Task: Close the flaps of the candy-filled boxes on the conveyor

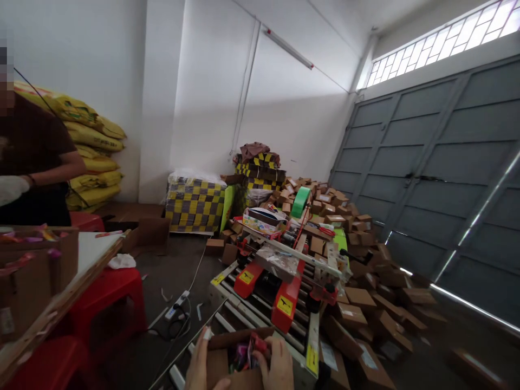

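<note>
At the bottom edge my left hand (201, 365) grips the left side of a small open cardboard box (235, 346), thumb hooked over its near edge. My right hand (278, 365) rests on the box's right side with fingers curled into the colourful packets (249, 352) inside. The box sits on the near end of a roller conveyor (247, 311) that leads into a red carton-sealing machine (284, 281).
A big pile of small sealed cardboard boxes (365, 281) spreads right of the machine toward grey sliding doors (439, 179). A person in a dark shirt (32, 162) stands at a table (81, 265) on the left, above red stools (105, 303). A power strip (177, 306) lies on the floor.
</note>
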`<state>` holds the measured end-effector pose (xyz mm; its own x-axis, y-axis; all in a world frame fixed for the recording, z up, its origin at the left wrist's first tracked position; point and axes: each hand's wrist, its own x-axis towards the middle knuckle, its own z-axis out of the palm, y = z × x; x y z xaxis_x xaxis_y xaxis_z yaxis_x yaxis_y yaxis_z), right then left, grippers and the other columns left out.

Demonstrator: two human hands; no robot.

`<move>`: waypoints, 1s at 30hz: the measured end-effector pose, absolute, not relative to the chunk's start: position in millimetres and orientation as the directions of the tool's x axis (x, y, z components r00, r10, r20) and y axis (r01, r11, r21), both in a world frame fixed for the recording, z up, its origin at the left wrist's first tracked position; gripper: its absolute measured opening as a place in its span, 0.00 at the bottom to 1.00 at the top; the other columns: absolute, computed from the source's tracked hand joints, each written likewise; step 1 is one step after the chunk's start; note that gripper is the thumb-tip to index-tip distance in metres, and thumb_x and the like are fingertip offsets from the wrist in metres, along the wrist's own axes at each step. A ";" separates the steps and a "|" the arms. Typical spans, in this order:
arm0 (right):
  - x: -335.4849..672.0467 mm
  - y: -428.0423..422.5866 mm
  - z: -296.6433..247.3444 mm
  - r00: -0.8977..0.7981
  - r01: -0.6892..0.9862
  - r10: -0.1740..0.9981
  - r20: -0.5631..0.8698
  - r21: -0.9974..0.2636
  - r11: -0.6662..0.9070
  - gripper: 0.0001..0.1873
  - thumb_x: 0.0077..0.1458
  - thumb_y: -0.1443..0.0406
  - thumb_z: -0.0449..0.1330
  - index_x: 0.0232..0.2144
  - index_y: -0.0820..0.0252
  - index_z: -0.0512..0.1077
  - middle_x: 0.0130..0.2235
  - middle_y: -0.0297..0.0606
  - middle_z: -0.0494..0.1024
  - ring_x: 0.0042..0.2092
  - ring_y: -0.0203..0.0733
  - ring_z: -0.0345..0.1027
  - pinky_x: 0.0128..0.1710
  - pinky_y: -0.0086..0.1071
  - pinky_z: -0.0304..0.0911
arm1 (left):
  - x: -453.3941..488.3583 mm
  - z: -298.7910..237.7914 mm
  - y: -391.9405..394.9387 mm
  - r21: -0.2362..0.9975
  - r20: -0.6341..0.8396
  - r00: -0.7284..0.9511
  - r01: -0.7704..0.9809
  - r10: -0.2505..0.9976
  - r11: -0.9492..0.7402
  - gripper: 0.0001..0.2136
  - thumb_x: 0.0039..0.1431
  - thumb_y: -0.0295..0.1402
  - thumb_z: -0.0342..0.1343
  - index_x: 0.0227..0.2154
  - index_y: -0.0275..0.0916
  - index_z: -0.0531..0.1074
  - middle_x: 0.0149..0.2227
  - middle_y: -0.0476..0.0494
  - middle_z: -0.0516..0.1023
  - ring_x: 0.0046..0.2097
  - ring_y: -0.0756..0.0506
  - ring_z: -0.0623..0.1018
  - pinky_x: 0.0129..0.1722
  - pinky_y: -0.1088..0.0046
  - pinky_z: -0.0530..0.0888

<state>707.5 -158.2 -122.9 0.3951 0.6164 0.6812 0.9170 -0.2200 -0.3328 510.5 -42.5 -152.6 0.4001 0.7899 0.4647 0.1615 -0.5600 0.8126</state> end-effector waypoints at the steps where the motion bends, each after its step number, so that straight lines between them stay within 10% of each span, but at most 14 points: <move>1: 705.2 -161.4 -123.7 0.314 0.944 0.620 0.719 -0.303 -0.128 0.10 0.58 0.61 0.53 0.39 0.56 0.72 0.37 0.41 0.76 0.39 0.45 0.72 0.38 0.33 0.66 | 510.2 -154.7 -38.6 0.835 0.429 0.474 0.115 0.769 -0.538 0.34 0.46 0.41 0.58 0.57 0.36 0.59 0.58 0.30 0.64 0.60 0.34 0.65 0.57 0.57 0.65; 5: 686.2 -164.0 -107.4 0.118 0.949 0.815 0.568 -0.305 0.075 0.13 0.56 0.66 0.52 0.41 0.54 0.74 0.40 0.39 0.77 0.42 0.42 0.71 0.40 0.30 0.65 | 512.1 -162.5 -32.0 0.883 0.343 0.553 0.085 0.759 -0.461 0.32 0.48 0.43 0.56 0.56 0.34 0.60 0.59 0.29 0.63 0.61 0.34 0.63 0.59 0.55 0.62; 11: 663.8 -134.0 -68.0 0.335 0.917 0.898 0.286 -0.319 -0.241 0.12 0.53 0.68 0.54 0.29 0.60 0.78 0.34 0.44 0.79 0.41 0.49 0.71 0.44 0.39 0.60 | 519.6 -168.6 -36.0 0.818 0.432 0.470 0.157 0.770 -0.554 0.33 0.49 0.44 0.54 0.54 0.27 0.60 0.56 0.22 0.66 0.58 0.31 0.66 0.56 0.50 0.65; 23: 662.5 -150.6 -111.8 0.389 0.901 0.654 0.649 -0.415 -0.125 0.19 0.52 0.65 0.55 0.47 0.62 0.70 0.46 0.47 0.76 0.48 0.51 0.68 0.47 0.40 0.63 | 516.3 -163.7 -53.1 0.521 0.743 0.329 0.261 0.583 -0.813 0.22 0.54 0.38 0.54 0.52 0.37 0.64 0.51 0.34 0.73 0.52 0.37 0.74 0.47 0.57 0.75; 30: 657.9 -158.6 -93.1 0.432 0.850 0.682 0.590 -0.519 -0.090 0.13 0.57 0.60 0.51 0.28 0.59 0.73 0.32 0.42 0.76 0.39 0.47 0.69 0.44 0.41 0.62 | 502.5 -99.1 -70.5 0.449 0.661 0.590 0.184 0.464 -0.875 0.11 0.60 0.35 0.52 0.43 0.40 0.71 0.41 0.41 0.78 0.44 0.43 0.76 0.43 0.62 0.74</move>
<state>657.9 -158.6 -93.1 0.4321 0.6820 0.5900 0.8503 -0.0902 -0.5185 502.5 -70.5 -99.1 0.5900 0.4635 0.6611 0.1845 -0.8745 0.4485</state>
